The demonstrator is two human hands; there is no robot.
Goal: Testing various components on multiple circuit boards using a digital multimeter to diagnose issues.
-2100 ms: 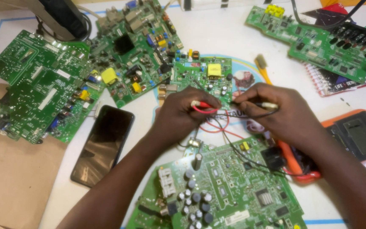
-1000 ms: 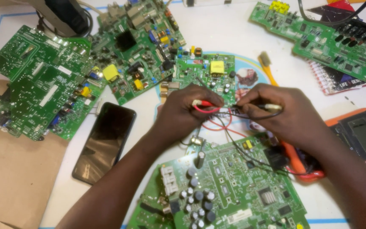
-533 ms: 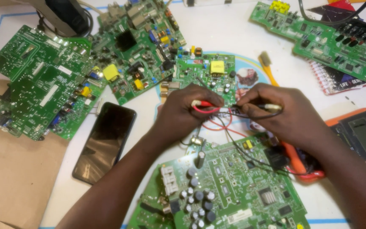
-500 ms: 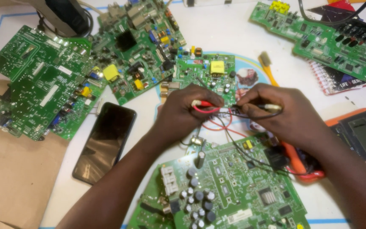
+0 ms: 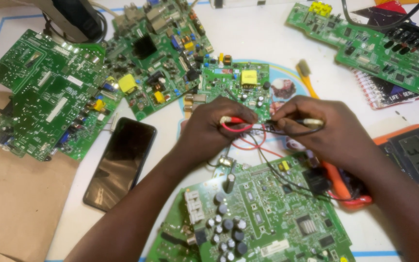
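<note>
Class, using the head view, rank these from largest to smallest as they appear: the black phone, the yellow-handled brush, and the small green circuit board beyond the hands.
1. Small green circuit board
2. Black phone, close in size, so the top two are unsure
3. Yellow-handled brush, clearly smallest

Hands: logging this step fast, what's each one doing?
Left hand: closed on the red probe.
Right hand: closed on the black probe.

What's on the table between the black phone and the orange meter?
In the head view, between the black phone and the orange meter lie the person's forearms and a big green circuit board with red and black wires.
</note>
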